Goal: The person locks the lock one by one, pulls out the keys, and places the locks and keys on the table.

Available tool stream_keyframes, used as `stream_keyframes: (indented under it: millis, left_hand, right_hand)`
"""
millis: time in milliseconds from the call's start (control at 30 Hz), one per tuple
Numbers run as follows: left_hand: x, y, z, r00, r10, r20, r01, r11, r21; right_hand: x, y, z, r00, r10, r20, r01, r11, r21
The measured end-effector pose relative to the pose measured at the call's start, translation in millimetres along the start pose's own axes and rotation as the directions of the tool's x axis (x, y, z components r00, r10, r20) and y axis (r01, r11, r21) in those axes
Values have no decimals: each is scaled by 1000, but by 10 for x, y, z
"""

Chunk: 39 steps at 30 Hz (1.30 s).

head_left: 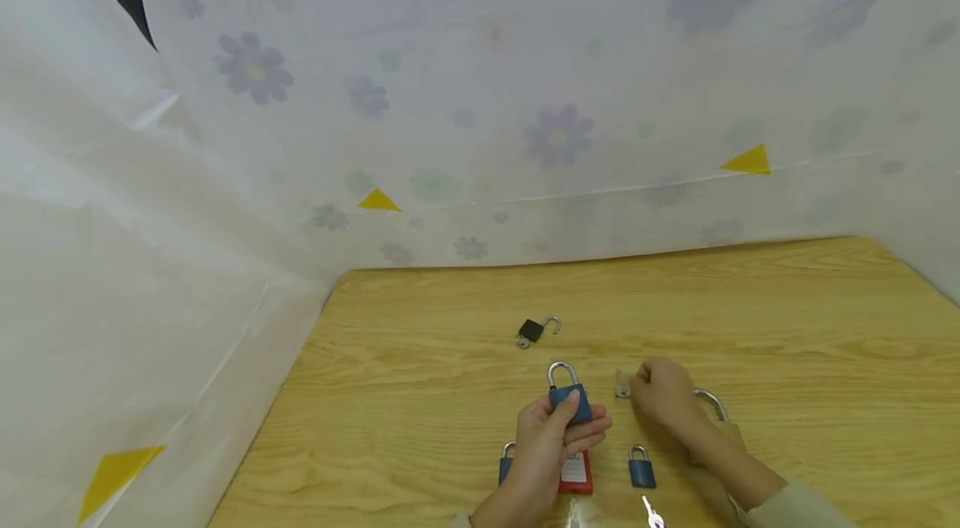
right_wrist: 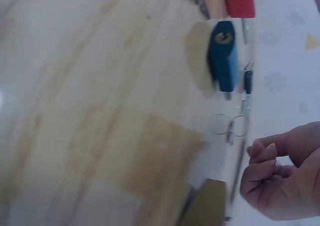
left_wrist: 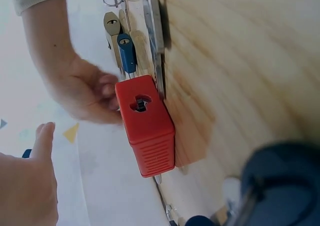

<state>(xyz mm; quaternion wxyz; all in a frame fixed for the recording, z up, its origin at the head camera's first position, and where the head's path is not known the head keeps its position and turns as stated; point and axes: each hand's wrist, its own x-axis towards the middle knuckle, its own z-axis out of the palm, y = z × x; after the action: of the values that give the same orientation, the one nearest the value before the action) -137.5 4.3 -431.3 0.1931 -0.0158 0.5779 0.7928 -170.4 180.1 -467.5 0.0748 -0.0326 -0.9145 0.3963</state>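
My left hand [head_left: 551,434] holds a blue padlock [head_left: 572,401] up over the table, thumb across its body and fingers beneath; its silver shackle points away from me. In the left wrist view only part of that hand [left_wrist: 30,186] shows. To its right, my right hand [head_left: 663,391] is close beside some keys [head_left: 622,386] on the table. Its fingers are curled in, tips together, with nothing visible between them in the right wrist view, where the hand [right_wrist: 282,171] is right of two key rings [right_wrist: 231,126].
A black padlock [head_left: 531,331] with its shackle open lies farther back. Nearer me are a red padlock [head_left: 576,474], one small blue padlock [head_left: 642,472], another blue padlock [head_left: 505,465] and a loose key [head_left: 653,513]. A large brass-coloured padlock [head_left: 731,430] is partly behind my right forearm.
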Motion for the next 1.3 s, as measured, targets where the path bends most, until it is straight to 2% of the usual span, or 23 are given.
stream_keyframes:
  millis: [100, 167, 200, 300, 400, 567, 633, 700, 800, 833, 933, 1033, 1100, 1167, 1300]
  left_hand:
    - [0, 3, -1, 999, 1, -44, 1, 999, 46]
    - [3, 4, -4, 997, 6, -75, 0, 997, 78]
    - [3, 5, -4, 996, 12, -88, -4, 996, 92]
    - [5, 10, -6, 995, 22, -94, -12, 994, 105]
    - [6, 16, 1, 997, 33, -71, -25, 994, 108]
    - [40, 33, 12, 1000, 28, -7, -26, 988, 150]
    - [71, 52, 8, 998, 23, 55, -31, 986, 166]
    - [110, 83, 1, 992, 14, 124, -37, 981, 189]
    - [174, 132, -5, 973, 0, 231, -56, 971, 234]
    - [195, 146, -1, 971, 2, 240, -64, 966, 250]
    - [261, 172, 41, 981, 34, 189, -90, 951, 297]
    - [347, 172, 105, 991, 107, 82, -128, 936, 328]
    - [415, 174, 149, 987, 157, 28, -156, 917, 366]
    - [482, 188, 192, 982, 190, 4, -175, 896, 408]
    - [633, 242, 269, 972, 235, 2, -206, 848, 488]
  right_hand:
    - [-95, -175, -24, 986, -154, -59, 156, 987, 44]
    - [-190, -294, -10, 975, -220, -35, 223, 963, 151]
    - [-242, -344, 0, 972, -235, -4, 230, 947, 223]
    - [-374, -435, 40, 971, -225, 83, 170, 890, 423]
    - [-444, -461, 56, 974, -189, 123, 91, 829, 551]
    - [-482, -427, 54, 977, -179, 116, 64, 764, 642]
    - [-478, -399, 42, 976, -185, 117, 61, 745, 665]
    - [-463, -373, 24, 980, -157, 120, 32, 725, 688]
    - [-420, -330, -12, 986, -123, 115, 8, 715, 699]
    - [-403, -320, -23, 987, -107, 116, -5, 714, 700]
    - [-355, -303, -64, 989, -41, 141, -70, 713, 697]
    - [-306, -306, -99, 984, 50, 170, -155, 706, 691]
    - [-265, -307, -122, 982, 85, 172, -180, 708, 683]
    - [-219, -308, -146, 982, 99, 158, -181, 714, 677]
    - [-113, -285, -190, 986, 112, 122, -165, 713, 682]
